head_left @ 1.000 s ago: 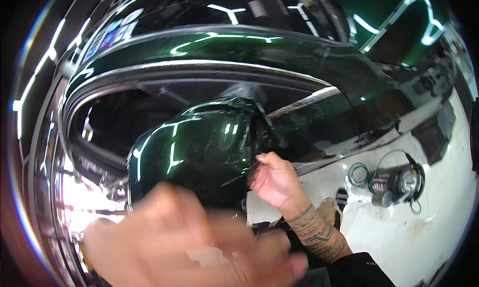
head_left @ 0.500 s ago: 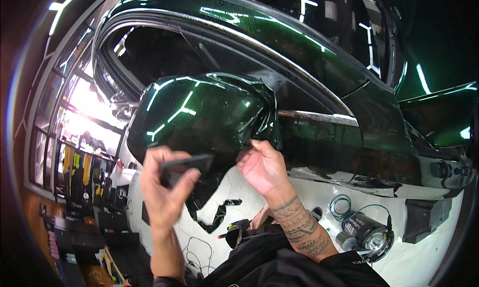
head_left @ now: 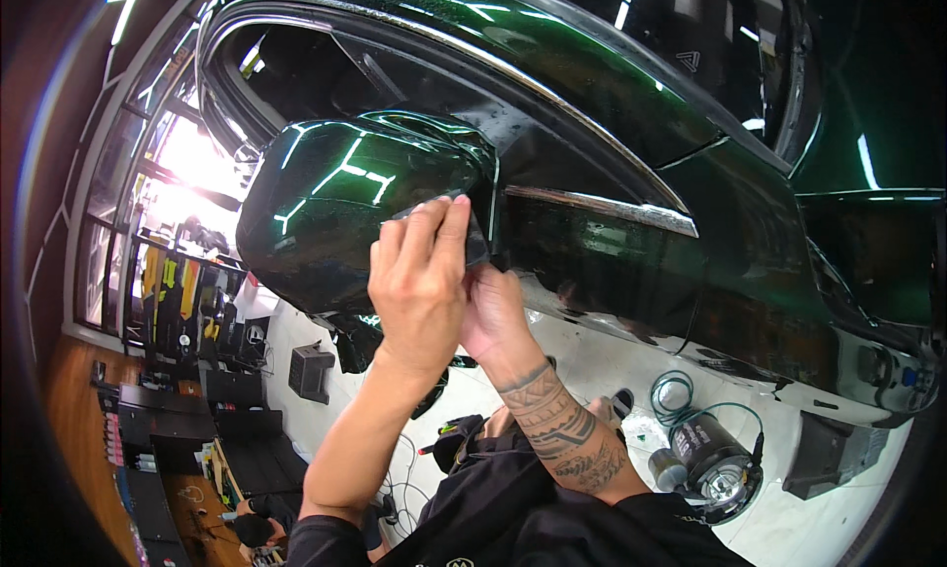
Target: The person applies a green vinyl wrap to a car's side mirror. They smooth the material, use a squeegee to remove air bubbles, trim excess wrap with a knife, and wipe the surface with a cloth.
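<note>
Dark green glossy film (head_left: 326,207) covers a car's side mirror, with loose folds gathered along its upper right edge. My left hand (head_left: 419,286) grips a thin black squeegee (head_left: 477,242) and presses it to the lower right of the mirror. Most of that tool is hidden under my fingers. Just below and behind, my right hand (head_left: 498,316) is closed at the film's lower right edge, seemingly pinching it; the left hand covers part of its fingers. The dark green car door (head_left: 612,271) lies right behind the mirror.
A black canister (head_left: 705,459) with a coiled green hose (head_left: 673,399) stands on the white floor at lower right. A dark box (head_left: 312,370) sits left of my arms. Farther lower left, a person in a black cap (head_left: 254,530) is near cables and shelves.
My left hand has moved right and up, bringing the squeegee from the air onto the mirror beside my right hand. My right hand stays low at the film's edge. The view has shifted slightly.
</note>
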The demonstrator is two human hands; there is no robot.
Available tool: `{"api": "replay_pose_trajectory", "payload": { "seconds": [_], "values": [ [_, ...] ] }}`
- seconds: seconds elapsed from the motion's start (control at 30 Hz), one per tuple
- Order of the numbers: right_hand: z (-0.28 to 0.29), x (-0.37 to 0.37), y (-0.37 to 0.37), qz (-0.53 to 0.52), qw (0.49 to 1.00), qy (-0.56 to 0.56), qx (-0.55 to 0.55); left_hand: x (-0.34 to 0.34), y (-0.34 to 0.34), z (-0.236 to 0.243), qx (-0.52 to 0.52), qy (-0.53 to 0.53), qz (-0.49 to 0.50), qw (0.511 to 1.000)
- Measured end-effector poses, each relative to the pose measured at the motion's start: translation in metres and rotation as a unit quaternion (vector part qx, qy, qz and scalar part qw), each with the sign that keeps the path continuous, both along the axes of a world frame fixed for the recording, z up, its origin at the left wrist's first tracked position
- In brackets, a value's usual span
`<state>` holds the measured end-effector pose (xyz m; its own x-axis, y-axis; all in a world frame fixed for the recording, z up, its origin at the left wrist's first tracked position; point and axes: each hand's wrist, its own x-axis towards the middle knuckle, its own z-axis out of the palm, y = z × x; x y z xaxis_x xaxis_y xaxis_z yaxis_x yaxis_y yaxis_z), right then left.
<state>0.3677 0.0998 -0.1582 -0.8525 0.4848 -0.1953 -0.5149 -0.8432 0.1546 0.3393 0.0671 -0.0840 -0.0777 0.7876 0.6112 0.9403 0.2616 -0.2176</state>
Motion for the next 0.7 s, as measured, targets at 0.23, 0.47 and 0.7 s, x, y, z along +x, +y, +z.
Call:
{"api": "replay_pose_trajectory", "payload": {
  "seconds": [0.23,0.47,0.7],
  "values": [
    [-0.029,-0.015,0.006,-0.004,0.997,0.064,0.053,0.006,-0.033,0.053,-0.159,-0.185,-0.074,0.967],
    [-0.014,-0.007,0.004,0.009,0.996,0.086,0.036,-0.035,0.007,0.066,-0.154,0.071,-0.110,0.979],
    [-0.016,-0.008,0.001,0.003,0.996,0.081,0.022,-0.023,-0.011,0.049,-0.152,0.121,-0.066,0.979]
  ]
}}
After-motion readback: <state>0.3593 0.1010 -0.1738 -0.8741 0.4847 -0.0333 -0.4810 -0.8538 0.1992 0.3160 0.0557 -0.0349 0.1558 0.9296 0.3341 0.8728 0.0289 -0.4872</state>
